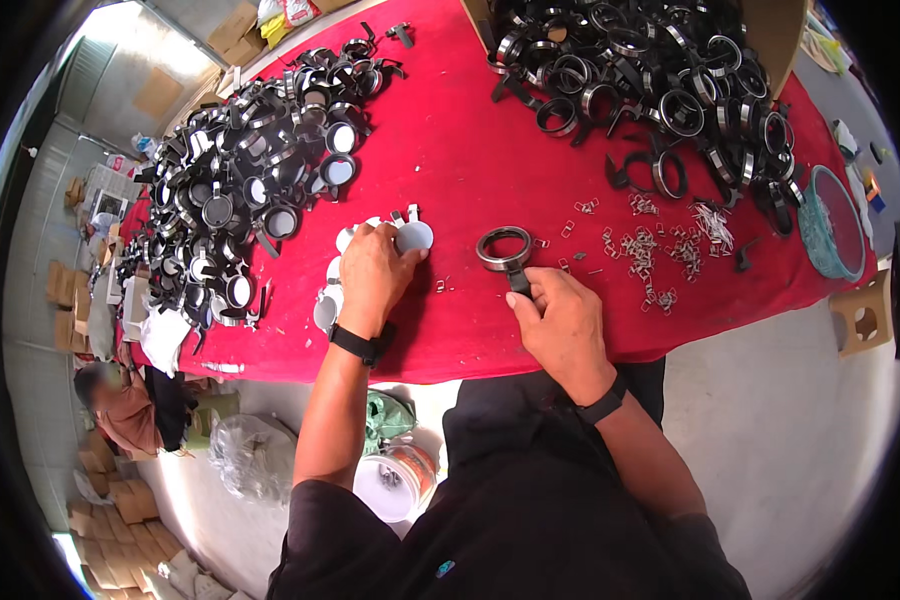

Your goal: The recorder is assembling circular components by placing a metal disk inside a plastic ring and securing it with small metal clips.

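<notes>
My right hand [567,325] pinches the short black handle of a ring [503,246] with a silver rim, its open loop pointing away from me above the red cloth. Over a small group of round whitish cup-like pieces, my left hand [375,270] is curled, with thumb and fingers at a light-grey round piece [414,237]. Its fingertips are partly hidden. Another whitish round piece [326,311] lies below that hand, near the table's front edge. Small bent metal clips [638,250] are scattered to the right of the ring.
A large heap of black handled rings with pale discs [217,211] covers the left side. More black and silver rings [681,113] spill from a cardboard box at the far right. A green mesh basket [818,225] stands at the right edge. A white bucket [387,487] sits below; another person [130,410] is at left.
</notes>
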`<action>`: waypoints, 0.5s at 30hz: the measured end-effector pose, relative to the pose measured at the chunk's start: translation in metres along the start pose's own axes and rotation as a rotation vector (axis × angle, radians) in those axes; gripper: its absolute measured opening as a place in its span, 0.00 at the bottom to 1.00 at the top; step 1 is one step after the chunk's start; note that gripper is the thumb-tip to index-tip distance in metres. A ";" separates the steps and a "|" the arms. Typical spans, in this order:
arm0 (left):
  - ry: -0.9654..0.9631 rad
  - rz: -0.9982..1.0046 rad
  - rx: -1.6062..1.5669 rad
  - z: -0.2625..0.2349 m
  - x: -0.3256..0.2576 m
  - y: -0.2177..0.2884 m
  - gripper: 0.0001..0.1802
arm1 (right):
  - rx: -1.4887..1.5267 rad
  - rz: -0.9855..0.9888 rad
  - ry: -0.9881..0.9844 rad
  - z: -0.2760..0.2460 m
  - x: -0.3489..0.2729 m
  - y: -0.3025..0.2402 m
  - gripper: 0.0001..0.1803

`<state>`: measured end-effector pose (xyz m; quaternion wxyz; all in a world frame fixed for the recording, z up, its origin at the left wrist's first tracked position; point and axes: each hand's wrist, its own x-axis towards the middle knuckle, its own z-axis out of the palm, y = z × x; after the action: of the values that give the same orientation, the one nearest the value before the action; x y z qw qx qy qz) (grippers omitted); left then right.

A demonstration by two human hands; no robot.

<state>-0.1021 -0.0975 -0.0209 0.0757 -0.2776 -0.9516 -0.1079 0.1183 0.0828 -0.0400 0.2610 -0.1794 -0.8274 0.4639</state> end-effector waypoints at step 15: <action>-0.090 -0.047 -0.242 -0.007 0.019 -0.033 0.18 | 0.057 -0.010 -0.012 0.007 -0.007 0.001 0.16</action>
<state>-0.1357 -0.1168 -0.0161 -0.0038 -0.2671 -0.9402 -0.2112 0.1198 0.0752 -0.0461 0.2633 -0.1649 -0.8162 0.4872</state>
